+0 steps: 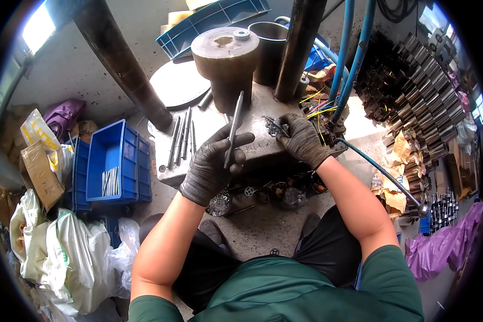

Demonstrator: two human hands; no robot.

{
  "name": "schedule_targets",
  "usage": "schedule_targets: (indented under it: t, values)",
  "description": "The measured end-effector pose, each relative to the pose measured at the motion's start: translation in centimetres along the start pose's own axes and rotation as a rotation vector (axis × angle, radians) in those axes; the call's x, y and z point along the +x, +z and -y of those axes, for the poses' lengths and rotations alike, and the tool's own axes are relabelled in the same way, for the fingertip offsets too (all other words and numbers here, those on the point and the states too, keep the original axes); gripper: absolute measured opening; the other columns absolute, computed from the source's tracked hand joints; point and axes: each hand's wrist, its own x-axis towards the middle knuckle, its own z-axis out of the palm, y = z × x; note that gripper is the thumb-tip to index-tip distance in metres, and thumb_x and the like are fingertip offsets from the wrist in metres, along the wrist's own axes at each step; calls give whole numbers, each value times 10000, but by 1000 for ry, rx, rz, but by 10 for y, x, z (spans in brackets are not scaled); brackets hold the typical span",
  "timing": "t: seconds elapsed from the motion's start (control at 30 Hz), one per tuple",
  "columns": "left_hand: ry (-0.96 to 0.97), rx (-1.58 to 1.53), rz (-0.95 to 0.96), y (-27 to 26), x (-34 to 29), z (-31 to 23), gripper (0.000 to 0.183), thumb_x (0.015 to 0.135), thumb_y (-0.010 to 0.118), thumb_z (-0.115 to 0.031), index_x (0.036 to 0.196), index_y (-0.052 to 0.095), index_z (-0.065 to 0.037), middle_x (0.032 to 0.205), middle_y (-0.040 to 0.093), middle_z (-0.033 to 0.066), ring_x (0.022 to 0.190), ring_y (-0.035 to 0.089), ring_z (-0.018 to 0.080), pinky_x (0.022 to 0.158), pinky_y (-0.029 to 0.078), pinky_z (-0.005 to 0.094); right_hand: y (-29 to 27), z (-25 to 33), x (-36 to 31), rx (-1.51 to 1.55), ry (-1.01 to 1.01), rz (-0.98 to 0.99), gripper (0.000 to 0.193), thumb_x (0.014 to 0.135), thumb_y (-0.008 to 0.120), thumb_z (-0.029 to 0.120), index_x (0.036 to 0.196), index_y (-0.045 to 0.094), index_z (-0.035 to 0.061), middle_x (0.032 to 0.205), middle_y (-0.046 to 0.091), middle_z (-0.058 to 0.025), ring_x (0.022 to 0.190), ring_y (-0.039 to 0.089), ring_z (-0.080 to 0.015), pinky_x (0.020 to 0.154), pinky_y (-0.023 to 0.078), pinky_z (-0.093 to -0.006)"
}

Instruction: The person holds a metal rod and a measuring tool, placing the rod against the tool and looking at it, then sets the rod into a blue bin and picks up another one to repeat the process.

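My gloved left hand (212, 161) holds a slender stepped metal shaft (235, 124) between thumb and fingers, tilted almost upright over the front of the machine's metal bed (257, 147). My gloved right hand (303, 140) is on the bed's right side, its fingers pinched together at a small pile of dark metal pieces (272, 126). Whatever lies between those fingertips is too small to make out. Several similar shafts (183, 134) lie side by side on the bed, left of my left hand. Behind them stands a thick round metal post (228, 67) with a small ring (241, 34) on top.
Two dark columns (124, 61) rise from the bed. A blue bin (115, 161) with several shafts stands at the left, near white sacks (70, 252). Blue hoses (349, 59) and a ball-ended lever (383, 173) are at the right, before stacked metal cylinders (426, 91).
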Motion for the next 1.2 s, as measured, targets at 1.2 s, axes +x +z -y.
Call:
schedule_targets:
  t: [1.2]
  values:
    - [293,1291,-427,14,106,45,237,958,716,-148,1145,702,-3,1009,769,171,940,738,271,856,565,376,9,13,20,1038,514,-132,336,893,719,-10,1210,609,-12,881,693,-76,741,682,-156,660,560,-276]
